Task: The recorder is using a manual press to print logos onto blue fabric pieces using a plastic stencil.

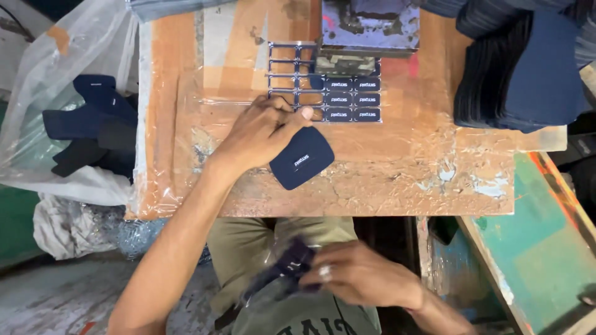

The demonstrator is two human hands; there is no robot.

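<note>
- Your left hand (pixel 264 133) pinches the navy patch (pixel 302 158) flat on the table (pixel 403 180), label up, just below the label sheet (pixel 338 99).
- Your right hand (pixel 360 273) grips blurred navy pieces (pixel 288 263) over your lap.

One head-worn view looks steeply down, close over the worktable (pixel 385 174) and lap.

Plastic bag (pixel 37 80), perhaps fabric-filled
</note>
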